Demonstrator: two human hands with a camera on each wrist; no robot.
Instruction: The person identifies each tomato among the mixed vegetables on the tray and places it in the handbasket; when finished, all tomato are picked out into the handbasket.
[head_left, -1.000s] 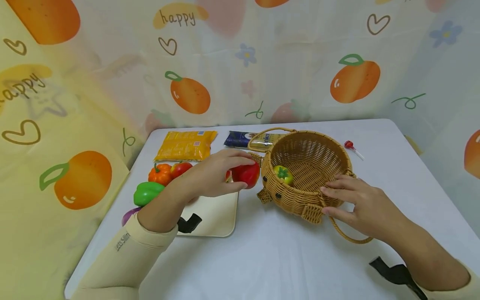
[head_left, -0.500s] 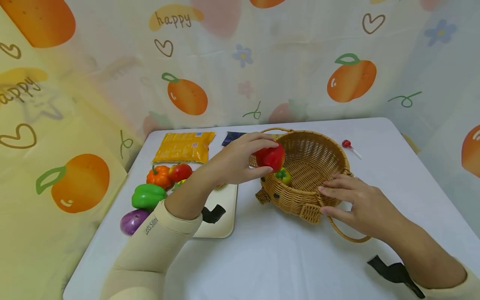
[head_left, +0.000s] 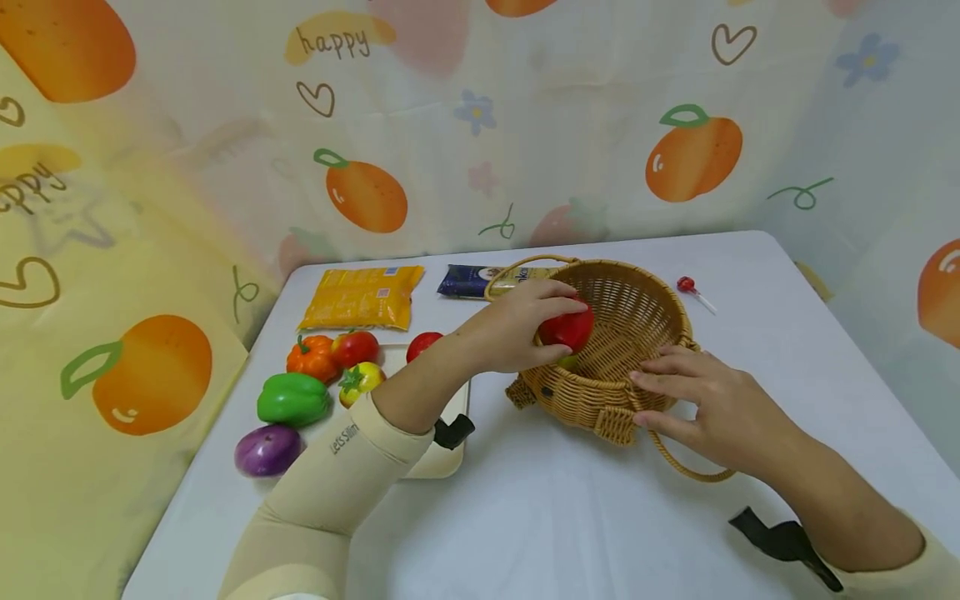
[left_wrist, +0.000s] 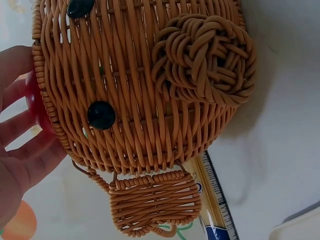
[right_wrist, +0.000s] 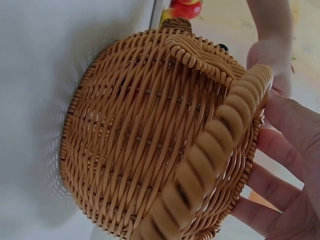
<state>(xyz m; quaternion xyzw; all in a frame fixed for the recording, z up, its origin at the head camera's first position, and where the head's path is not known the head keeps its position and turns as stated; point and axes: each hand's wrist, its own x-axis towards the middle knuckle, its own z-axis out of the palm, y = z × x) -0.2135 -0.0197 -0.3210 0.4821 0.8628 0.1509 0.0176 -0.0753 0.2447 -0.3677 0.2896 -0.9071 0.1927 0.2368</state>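
A glossy red rounded fruit [head_left: 567, 327] is gripped between the fingers and thumb of my left hand [head_left: 522, 327], inside the near-left rim of the wicker basket [head_left: 573, 398]. In the left wrist view, the basket wall partly hides that fruit [left_wrist: 40, 102]. Below it, in the basket, a small part of a yellow-green fruit [head_left: 567, 362] shows. My right hand [head_left: 708, 400] rests on the basket's right rim near the handle joint, fingers fairly straight and spread. The right wrist view shows these fingers [right_wrist: 275, 187] along the rim, their tips partly hidden behind it.
To the left lie an eggplant [head_left: 268, 451], a green pepper [head_left: 293, 399], an orange pepper [head_left: 312, 358], red fruits and a yellow fruit [head_left: 361, 382]. A cream tray [head_left: 450, 457] sits under my left forearm. Behind are a yellow packet [head_left: 362, 298], a blue packet [head_left: 462, 282] and a lollipop [head_left: 695, 292].
My left hand has carried the red fruit rightward from beside the basket, over its rim and down into the opening. My right hand has stayed on the basket's rim.
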